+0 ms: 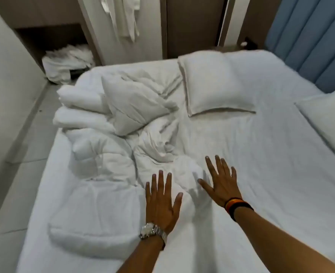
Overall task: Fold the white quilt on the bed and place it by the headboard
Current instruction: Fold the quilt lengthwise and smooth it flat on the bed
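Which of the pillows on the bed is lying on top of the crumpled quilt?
The crumpled pillow on the left, propped on the bunched quilt. The flat pillow and the one at the right edge lie on bare sheet.

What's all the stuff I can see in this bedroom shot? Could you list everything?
quilt: one, white, crumpled on the bed's left half.
pillows: three, white; one flat mid-bed, one on the quilt, one at right edge.
bed sheet: one, white, covering the mattress.
headboard: one, blue padded, upper right.
linen pile: one, white, floor nook upper left.
hanging cloth: white, top centre.
left hand: open, spread fingers, watch on wrist.
right hand: open, striped wristband.
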A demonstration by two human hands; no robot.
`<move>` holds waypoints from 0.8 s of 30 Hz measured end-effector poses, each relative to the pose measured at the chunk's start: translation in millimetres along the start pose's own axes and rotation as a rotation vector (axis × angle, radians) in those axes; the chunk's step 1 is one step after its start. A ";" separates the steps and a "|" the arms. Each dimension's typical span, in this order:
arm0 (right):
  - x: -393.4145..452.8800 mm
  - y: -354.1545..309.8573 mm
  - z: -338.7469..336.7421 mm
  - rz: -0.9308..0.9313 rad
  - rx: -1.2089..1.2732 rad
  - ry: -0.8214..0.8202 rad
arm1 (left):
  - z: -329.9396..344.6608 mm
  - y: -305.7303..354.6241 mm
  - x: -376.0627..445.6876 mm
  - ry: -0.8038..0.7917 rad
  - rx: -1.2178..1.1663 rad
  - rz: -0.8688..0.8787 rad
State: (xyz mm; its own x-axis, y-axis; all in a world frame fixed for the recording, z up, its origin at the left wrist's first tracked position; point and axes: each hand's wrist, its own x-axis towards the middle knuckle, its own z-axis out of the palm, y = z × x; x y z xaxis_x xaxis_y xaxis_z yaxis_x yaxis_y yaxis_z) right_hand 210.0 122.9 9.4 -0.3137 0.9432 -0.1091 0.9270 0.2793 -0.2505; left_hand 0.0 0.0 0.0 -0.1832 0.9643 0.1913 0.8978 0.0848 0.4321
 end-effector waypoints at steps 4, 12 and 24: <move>37.7 34.6 66.3 -0.017 0.105 -0.125 | 66.5 -6.3 9.1 -0.015 0.121 -0.106; 100.2 24.5 142.4 -0.154 0.422 -0.149 | 129.1 -50.9 23.4 -0.036 0.300 -0.146; 28.8 14.0 88.8 -0.180 0.586 0.166 | 90.8 -13.7 -1.6 -0.093 0.121 -0.176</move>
State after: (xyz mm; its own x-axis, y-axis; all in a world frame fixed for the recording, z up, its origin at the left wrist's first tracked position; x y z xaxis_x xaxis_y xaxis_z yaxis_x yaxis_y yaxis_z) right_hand 195.7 138.0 -82.7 -0.3742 0.9192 0.1227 0.5818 0.3358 -0.7408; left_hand 24.4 20.1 -86.2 -0.3088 0.9504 0.0377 0.8978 0.2782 0.3415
